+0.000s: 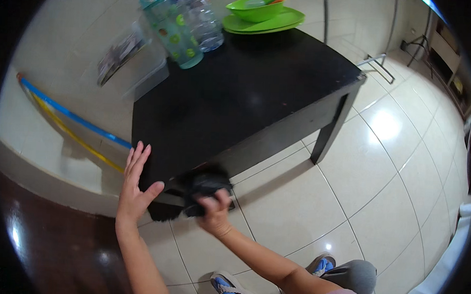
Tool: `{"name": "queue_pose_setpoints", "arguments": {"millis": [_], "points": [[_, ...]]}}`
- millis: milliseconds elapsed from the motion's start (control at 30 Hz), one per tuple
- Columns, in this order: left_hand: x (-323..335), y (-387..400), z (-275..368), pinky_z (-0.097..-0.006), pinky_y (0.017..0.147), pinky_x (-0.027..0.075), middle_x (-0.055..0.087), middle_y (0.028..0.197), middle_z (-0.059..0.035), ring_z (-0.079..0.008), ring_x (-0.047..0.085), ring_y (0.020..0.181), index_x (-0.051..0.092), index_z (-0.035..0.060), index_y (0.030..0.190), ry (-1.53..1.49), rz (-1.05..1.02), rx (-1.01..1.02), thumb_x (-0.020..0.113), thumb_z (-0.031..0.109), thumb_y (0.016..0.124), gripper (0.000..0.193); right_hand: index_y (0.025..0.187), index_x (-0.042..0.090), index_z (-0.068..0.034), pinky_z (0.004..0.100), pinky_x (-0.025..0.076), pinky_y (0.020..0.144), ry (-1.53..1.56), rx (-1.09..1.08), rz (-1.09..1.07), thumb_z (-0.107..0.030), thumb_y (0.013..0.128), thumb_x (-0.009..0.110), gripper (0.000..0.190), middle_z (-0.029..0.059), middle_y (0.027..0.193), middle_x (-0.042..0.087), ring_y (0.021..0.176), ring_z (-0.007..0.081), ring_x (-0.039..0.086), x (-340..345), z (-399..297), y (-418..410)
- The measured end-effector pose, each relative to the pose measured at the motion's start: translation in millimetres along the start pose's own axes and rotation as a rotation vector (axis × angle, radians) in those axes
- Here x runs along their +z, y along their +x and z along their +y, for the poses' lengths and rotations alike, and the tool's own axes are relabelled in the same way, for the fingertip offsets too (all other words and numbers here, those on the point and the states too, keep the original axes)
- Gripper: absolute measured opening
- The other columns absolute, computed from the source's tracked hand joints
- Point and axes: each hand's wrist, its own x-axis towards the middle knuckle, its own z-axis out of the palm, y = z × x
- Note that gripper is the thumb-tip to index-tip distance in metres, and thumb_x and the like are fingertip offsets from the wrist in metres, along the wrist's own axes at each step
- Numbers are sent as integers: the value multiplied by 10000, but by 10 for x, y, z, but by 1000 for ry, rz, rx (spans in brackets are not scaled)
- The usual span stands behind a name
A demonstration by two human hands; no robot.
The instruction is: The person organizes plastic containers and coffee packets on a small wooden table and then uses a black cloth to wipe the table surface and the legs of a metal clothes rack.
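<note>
A dark wooden table (pixel 229 104) stands in front of me, its near corner pointing towards my body. My left hand (pixel 135 188) rests against the table's left edge close to that corner, fingers extended and thumb apart, holding nothing. At the front side of the same corner, my right hand (pixel 216 210) grips a black cloth-like item (pixel 207 183). Motion blur hides its exact kind and part of the table edge behind it. Below the corner a dark fringed edge shows, and I cannot tell what it belongs to.
On the table's far side are a green patterned tumbler (pixel 173 38), a clear plastic bottle (pixel 206 25), and a green bowl (pixel 256 9) on green plates (pixel 271 25). Left of the table are a clear plastic container (pixel 150 72) and blue and yellow tubes (pixel 77 110). White tiles (pixel 303 211) cover the floor.
</note>
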Motion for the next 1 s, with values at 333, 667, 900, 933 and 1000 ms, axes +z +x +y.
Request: {"name": "queue_pose_setpoints", "arguments": {"millis": [333,667,900,933,1000], "points": [[134,5,34,-432,1083,193,347,1416,-150,-317,261,1337,410,39,1333,84,89,58,609,637,690,901,1298,356,-29,425,212,1032,-247,65,448,14,649,568,684,192,1236,343,1173,366,304,-1195,990,1232],[178,37,-3,-439,1087,183,325,1424,-157,-318,260,1336,385,34,1345,161,63,83,507,692,739,904,1244,496,-36,406,229,1031,-193,128,535,28,678,473,570,241,1324,355,1202,375,353,-1848,1650,1518],[209,40,46,-436,1089,185,337,1413,-162,-304,277,1330,379,17,1342,173,69,74,482,690,759,897,1294,433,-41,359,302,980,-456,785,727,-15,792,500,508,235,1289,441,1161,319,422,-1752,1953,1216],[210,37,43,-435,1089,185,338,1413,-162,-302,279,1329,377,16,1344,178,68,62,480,689,762,896,1291,420,-35,347,336,956,-299,1005,864,-24,824,475,471,210,1277,460,1138,301,450,-1783,1996,1228],[210,37,25,-435,1089,185,337,1414,-162,-301,279,1329,375,20,1346,174,63,88,476,689,764,893,1265,443,-24,339,335,967,210,927,908,20,814,452,453,203,1251,486,1117,298,460,-1861,2026,1259]]}}
